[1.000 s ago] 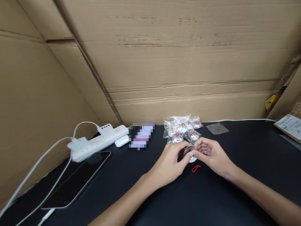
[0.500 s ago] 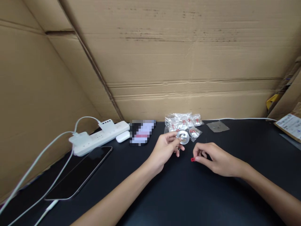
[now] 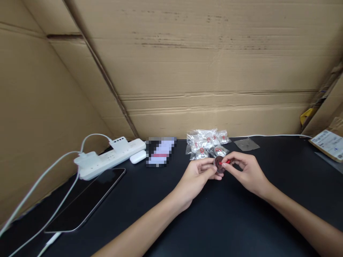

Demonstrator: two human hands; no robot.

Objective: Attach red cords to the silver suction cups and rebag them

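Note:
My left hand (image 3: pixel 199 176) grips a small round metal disc (image 3: pixel 218 165) by its edge, fingers behind and thumb in front. The disc's face looks dark and is turned toward my right hand (image 3: pixel 245 173). Between thumb and forefinger, that hand pinches a small red piece (image 3: pixel 228 161), its tip up against the middle of the disc. What kind of piece it is I cannot tell at this size. Just beyond my hands lie several clear plastic bags (image 3: pixel 205 139) holding shiny round discs with red pieces.
A flat clear bag (image 3: pixel 246 144) lies right of the pile. Leftward are a blurred phone (image 3: pixel 160 151), a white case (image 3: pixel 138 156), a power strip (image 3: pixel 107 159) with cables and a dark tablet (image 3: pixel 88 200). A labelled parcel (image 3: pixel 328 142) sits far right. Cardboard walls (image 3: pixel 214 71) enclose the black table (image 3: pixel 214 228).
My left hand has moved right and slightly down, tilting the disc so a darker face shows. My right hand has come up, bringing the red piece to the disc.

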